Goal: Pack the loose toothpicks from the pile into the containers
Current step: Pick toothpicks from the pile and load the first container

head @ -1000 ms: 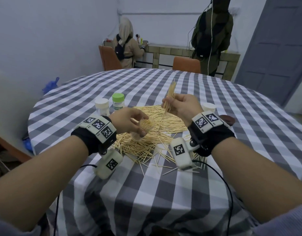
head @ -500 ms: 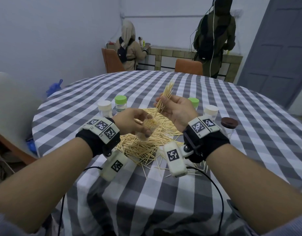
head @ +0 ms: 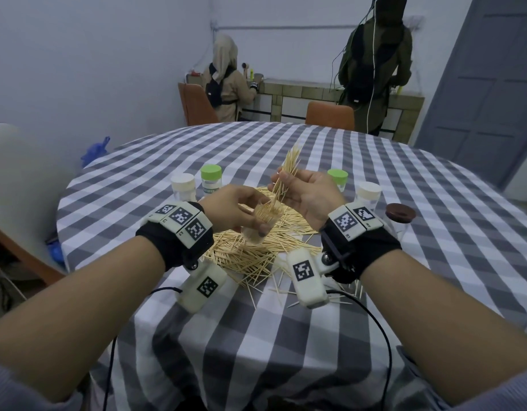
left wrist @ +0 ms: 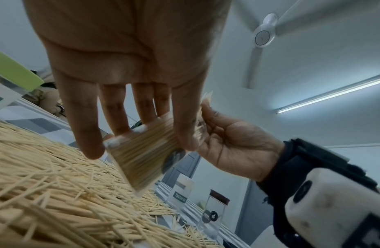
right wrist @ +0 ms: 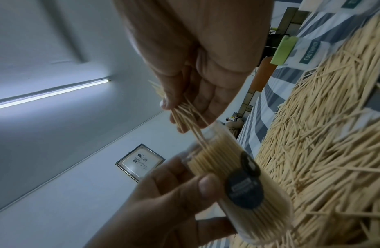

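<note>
Toothpicks (head: 286,173) pinched in the right hand (head: 308,200) slant down-left, lower tips just entering the tilted, nearly full container (head: 260,223) gripped by the left hand (head: 232,210) above the pile (head: 256,250) mid-tabletop (head: 434,203).

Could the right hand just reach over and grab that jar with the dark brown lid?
Probably not yet. The brown-lidded jar stands just right of the right hand with nothing between, but that hand pinches a toothpick bundle it is feeding into the container the left hand holds.
</note>
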